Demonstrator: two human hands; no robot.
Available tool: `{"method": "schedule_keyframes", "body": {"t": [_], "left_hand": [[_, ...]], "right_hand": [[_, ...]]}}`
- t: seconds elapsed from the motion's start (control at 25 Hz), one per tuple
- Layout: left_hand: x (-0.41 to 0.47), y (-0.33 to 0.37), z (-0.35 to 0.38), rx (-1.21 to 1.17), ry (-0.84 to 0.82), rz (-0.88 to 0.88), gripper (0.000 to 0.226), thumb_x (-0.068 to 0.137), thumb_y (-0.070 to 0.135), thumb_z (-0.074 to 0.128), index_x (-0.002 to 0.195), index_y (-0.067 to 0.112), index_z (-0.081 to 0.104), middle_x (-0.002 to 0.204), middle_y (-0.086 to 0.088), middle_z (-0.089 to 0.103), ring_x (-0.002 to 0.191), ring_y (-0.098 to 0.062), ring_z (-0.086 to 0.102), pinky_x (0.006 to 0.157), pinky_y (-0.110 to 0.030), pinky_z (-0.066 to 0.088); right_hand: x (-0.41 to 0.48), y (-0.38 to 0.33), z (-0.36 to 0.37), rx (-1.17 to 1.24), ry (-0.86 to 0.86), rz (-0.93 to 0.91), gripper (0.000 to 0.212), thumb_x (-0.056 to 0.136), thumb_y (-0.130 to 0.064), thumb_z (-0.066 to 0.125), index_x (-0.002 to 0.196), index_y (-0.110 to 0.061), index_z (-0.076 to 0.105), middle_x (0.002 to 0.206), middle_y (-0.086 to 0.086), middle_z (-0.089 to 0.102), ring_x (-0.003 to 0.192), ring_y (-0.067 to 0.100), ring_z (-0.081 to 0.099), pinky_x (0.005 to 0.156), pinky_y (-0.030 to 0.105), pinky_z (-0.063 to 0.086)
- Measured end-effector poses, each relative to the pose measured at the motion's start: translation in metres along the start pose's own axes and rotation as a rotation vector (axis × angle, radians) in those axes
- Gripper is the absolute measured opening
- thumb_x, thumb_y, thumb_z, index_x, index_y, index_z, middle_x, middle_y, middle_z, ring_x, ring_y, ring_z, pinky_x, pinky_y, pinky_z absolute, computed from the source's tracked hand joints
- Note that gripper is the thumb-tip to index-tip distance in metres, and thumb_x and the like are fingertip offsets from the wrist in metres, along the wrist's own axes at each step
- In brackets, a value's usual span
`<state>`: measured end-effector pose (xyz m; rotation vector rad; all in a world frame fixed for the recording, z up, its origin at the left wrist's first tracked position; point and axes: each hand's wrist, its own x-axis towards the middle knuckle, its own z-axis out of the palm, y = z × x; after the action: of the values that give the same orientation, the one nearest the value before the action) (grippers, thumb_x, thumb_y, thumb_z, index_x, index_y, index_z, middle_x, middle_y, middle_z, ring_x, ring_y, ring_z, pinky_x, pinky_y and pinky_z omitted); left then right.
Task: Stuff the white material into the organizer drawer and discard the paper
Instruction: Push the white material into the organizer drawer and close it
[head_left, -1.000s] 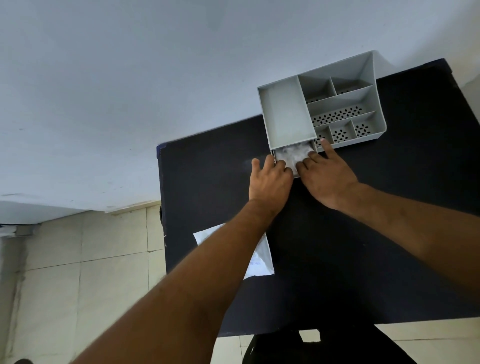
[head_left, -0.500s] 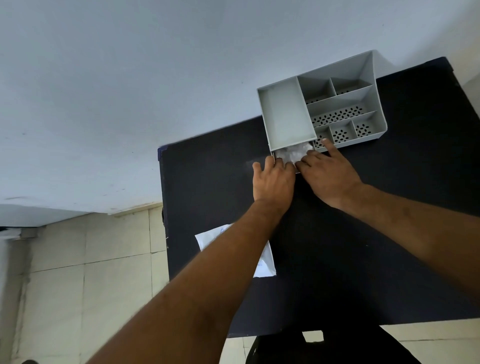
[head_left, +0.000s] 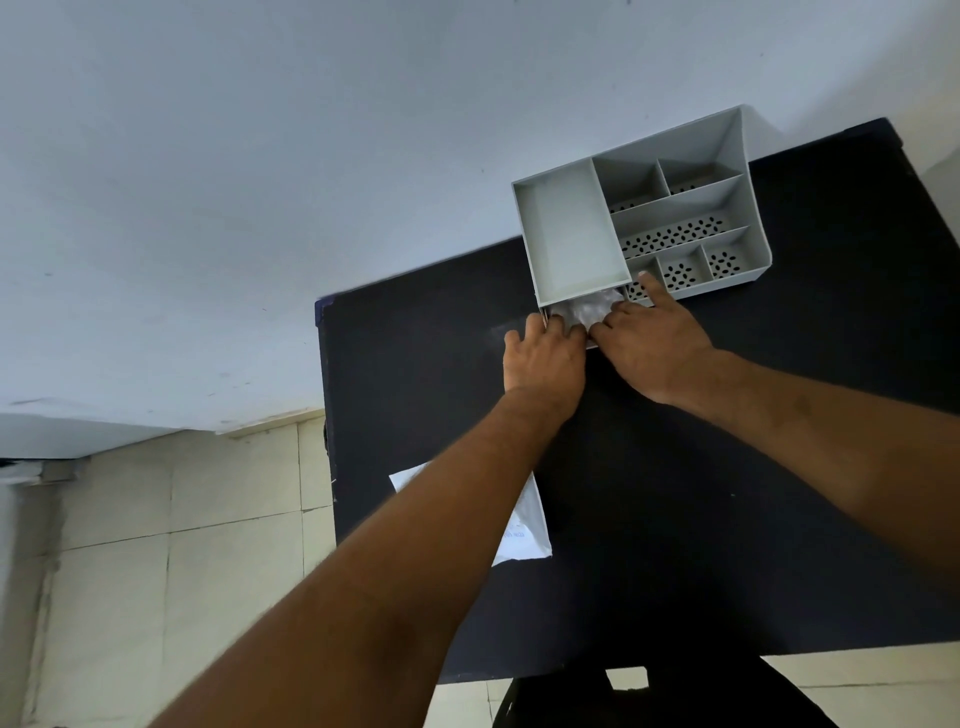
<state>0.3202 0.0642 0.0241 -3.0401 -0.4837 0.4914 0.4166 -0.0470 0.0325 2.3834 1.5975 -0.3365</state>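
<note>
White material (head_left: 584, 310) — crumpled, translucent-grey

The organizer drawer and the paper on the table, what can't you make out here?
All in the head view:
- Drawer: front and depth hidden by the left hand and right hand; how far it is open is unclear.
- White material: only a crumpled patch shows; the organizer covers the rest.
- Paper: the left forearm crosses it, and its print is too small to read.
- Either hand's grip: fingertips hidden.
</note>
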Motion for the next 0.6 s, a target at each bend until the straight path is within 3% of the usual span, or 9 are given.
{"method": "schedule_keyframes", "body": {"t": [0.24, 0.4, 0.6], "left_hand": [[0.001, 0.003, -0.007, -0.082, 0.048, 0.04, 0.047, 0.097, 0.022, 0.056, 0.143, 0.018, 0.048, 0.145, -0.003, 0.051, 0.127, -0.029, 0.045, 0.098, -0.043, 0.043], [0.008, -0.004, -0.007, -0.033, -0.069, 0.037, 0.04, 0.1, 0.021, 0.051, 0.14, 0.022, 0.052, 0.147, 0.0, 0.051, 0.131, -0.03, 0.041, 0.101, -0.048, 0.041], [0.01, -0.003, -0.006, -0.048, -0.092, 0.017, 0.042, 0.1, 0.021, 0.052, 0.143, 0.021, 0.05, 0.148, -0.001, 0.049, 0.132, -0.031, 0.044, 0.101, -0.052, 0.042]], "right_hand": [[0.005, 0.009, -0.003, 0.08, -0.036, -0.005, 0.044, 0.098, -0.022, 0.05, 0.142, -0.015, 0.048, 0.148, 0.006, 0.053, 0.141, 0.022, 0.043, 0.124, 0.052, 0.01], [0.004, 0.013, 0.008, 0.189, 0.06, -0.037, 0.053, 0.095, -0.015, 0.054, 0.147, -0.019, 0.045, 0.148, 0.004, 0.053, 0.141, 0.022, 0.043, 0.125, 0.047, 0.01], [-0.006, 0.014, 0.026, 0.224, 0.27, -0.033, 0.05, 0.086, -0.006, 0.068, 0.135, -0.013, 0.062, 0.135, 0.008, 0.065, 0.134, 0.026, 0.053, 0.123, 0.047, 0.015]]}}
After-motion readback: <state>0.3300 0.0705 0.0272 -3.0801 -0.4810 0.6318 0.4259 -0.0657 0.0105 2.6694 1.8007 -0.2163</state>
